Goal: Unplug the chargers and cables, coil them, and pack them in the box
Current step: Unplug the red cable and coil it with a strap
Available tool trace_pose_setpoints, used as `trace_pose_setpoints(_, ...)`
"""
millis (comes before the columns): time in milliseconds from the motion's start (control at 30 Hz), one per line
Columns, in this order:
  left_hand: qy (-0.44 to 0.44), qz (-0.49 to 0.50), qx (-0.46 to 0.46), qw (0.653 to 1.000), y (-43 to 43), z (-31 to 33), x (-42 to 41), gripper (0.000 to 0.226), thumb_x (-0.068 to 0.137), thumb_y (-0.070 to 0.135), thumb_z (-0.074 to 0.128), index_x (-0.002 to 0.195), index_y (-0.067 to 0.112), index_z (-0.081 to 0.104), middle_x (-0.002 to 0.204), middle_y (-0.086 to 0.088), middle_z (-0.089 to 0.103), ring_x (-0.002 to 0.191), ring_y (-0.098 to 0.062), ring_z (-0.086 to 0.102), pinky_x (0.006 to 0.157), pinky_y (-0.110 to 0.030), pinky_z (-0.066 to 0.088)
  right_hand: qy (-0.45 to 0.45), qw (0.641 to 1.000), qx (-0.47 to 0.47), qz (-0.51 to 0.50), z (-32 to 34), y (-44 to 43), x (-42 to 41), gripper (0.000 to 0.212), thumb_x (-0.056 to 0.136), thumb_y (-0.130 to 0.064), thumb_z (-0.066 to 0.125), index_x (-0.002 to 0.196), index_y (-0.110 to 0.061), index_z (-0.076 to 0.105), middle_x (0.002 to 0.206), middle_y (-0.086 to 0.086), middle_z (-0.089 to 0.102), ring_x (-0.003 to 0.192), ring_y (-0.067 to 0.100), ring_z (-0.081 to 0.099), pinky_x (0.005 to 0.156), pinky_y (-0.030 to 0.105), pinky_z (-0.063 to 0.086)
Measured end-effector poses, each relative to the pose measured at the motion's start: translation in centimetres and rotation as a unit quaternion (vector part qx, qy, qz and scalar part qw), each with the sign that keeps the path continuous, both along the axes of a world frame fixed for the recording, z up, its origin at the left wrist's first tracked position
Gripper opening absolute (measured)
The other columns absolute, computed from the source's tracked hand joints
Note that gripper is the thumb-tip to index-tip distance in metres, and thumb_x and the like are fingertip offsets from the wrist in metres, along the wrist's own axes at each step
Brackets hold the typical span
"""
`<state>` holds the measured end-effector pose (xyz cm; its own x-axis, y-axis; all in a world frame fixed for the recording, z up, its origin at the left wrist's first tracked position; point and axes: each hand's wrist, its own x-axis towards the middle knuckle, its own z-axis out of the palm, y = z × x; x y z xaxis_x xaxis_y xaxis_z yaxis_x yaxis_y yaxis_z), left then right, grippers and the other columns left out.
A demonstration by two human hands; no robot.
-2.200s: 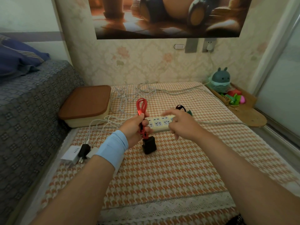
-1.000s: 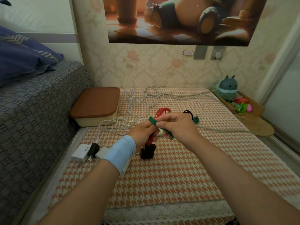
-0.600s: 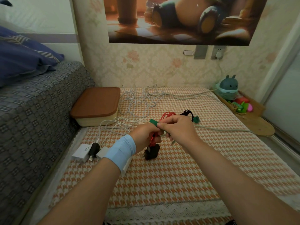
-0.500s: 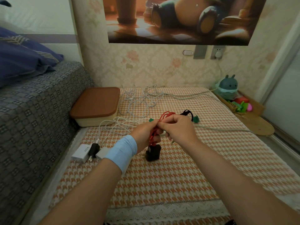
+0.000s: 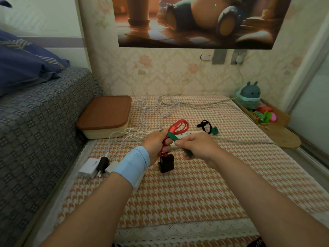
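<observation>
Head view: left grip (image 5: 156, 143) curled round one red cable coil (image 5: 180, 126), right grip (image 5: 197, 147) pinching one green strap (image 5: 173, 137)

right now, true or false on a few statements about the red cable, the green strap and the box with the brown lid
1. The left hand grips the coiled red cable. True.
2. The cream box with the brown lid stands open. False: its lid is on.
3. The right hand pinches the green fabric strap. True.
4. The square black charger sits plugged into the white power strip. False: it is below the left hand, out of the strip.
</observation>
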<state>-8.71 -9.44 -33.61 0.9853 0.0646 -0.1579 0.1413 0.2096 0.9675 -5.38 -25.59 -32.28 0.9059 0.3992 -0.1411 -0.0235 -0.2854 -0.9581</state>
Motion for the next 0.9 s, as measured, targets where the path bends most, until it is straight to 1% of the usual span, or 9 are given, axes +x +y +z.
trace_pose_setpoints(133,-0.026,-0.056,0.008,0.998,0.6,-0.1,-0.3,0.028,0.107,0.026,0.033,0.082,0.014,0.039,0.06,0.002,0.044,0.047,-0.011,0.031,0.058,-0.026,0.029,-0.009,0.999,-0.033,0.042,-0.5,-0.6,0.6,0.009,0.088,-0.018,0.078,0.093,-0.011,0.08,0.078,0.001,0.073,0.073,0.013,0.064,0.077,0.032,0.055)
trace_pose_setpoints(200,-0.042,-0.093,0.03,0.994,0.9,0.1,-0.7,0.028,0.107,0.026,0.034,0.083,0.013,0.043,0.061,0.001,0.047,0.048,-0.011,0.035,0.061,-0.027,0.031,-0.034,0.996,-0.062,0.06,-0.7,-0.9,0.8,0.01,0.089,-0.018,0.077,0.098,-0.017,0.08,0.089,-0.004,0.077,0.08,0.009,0.065,0.078,0.025,0.051)
trace_pose_setpoints(300,-0.032,-0.126,0.049,0.99,1.3,0.3,-1.3,0.027,0.106,0.025,0.037,0.086,0.011,0.049,0.063,-0.002,0.05,0.048,-0.012,0.036,0.058,-0.023,0.04,-0.083,0.993,-0.069,0.054,-1.0,-1.1,1.0,0.013,0.085,-0.019,0.081,0.095,-0.028,0.077,0.09,-0.013,0.074,0.084,-0.002,0.065,0.077,0.018,0.05)
trace_pose_setpoints(400,-0.021,-0.148,0.077,0.986,1.4,0.3,-1.5,0.025,0.105,0.025,0.04,0.09,0.01,0.053,0.065,-0.003,0.053,0.047,-0.012,0.039,0.061,-0.025,0.042,-0.143,0.983,-0.078,0.084,-0.9,-1.3,1.5,0.015,0.085,-0.015,0.081,0.089,-0.029,0.076,0.085,-0.013,0.074,0.078,-0.004,0.067,0.07,0.01,0.048)
trace_pose_setpoints(500,-0.016,-0.163,0.189,0.968,1.3,0.6,-1.7,0.025,0.104,0.026,0.043,0.088,0.01,0.056,0.067,-0.004,0.061,0.047,-0.012,0.045,0.055,-0.022,0.039,-0.166,0.966,-0.146,0.134,-1.0,-1.8,2.3,0.026,0.088,0.003,0.073,0.084,-0.022,0.078,0.067,-0.009,0.07,0.059,0.005,0.064,0.06,0.024,0.051)
trace_pose_setpoints(567,-0.027,-0.16,0.305,0.938,1.4,0.8,-1.9,0.026,0.103,0.028,0.046,0.086,0.013,0.059,0.07,-0.002,0.069,0.047,-0.013,0.048,0.052,-0.021,0.039,-0.136,0.963,-0.177,0.15,-0.7,-2.5,2.5,0.032,0.091,0.005,0.068,0.088,-0.024,0.079,0.066,-0.005,0.072,0.054,0.011,0.065,0.054,0.031,0.055)
trace_pose_setpoints(633,-0.041,-0.156,0.364,0.917,1.3,0.8,-1.9,0.026,0.102,0.028,0.048,0.085,0.014,0.06,0.073,-0.003,0.072,0.047,-0.014,0.05,0.054,-0.023,0.042,-0.08,0.976,-0.143,0.145,0.0,-3.0,2.3,0.023,0.095,-0.004,0.066,0.096,-0.022,0.081,0.081,0.003,0.078,0.066,0.019,0.074,0.063,0.03,0.061)
trace_pose_setpoints(800,-0.058,-0.134,0.42,0.896,0.4,0.7,-1.8,0.026,0.101,0.027,0.049,0.081,0.016,0.061,0.069,0.0,0.072,0.047,-0.013,0.052,0.053,-0.023,0.045,0.04,0.991,-0.017,0.124,1.0,-2.9,2.1,0.029,0.102,-0.017,0.05,0.109,-0.008,0.077,0.103,0.011,0.077,0.098,0.023,0.074,0.088,0.035,0.059)
trace_pose_setpoints(900,-0.052,-0.103,0.415,0.902,0.7,0.5,-1.7,0.027,0.1,0.028,0.053,0.082,0.012,0.064,0.055,0.001,0.062,0.045,-0.014,0.053,0.055,-0.025,0.045,-0.006,0.995,-0.055,0.081,0.5,-2.0,1.9,0.024,0.094,-0.029,0.068,0.103,-0.009,0.079,0.098,0.009,0.078,0.093,0.023,0.075,0.088,0.035,0.058)
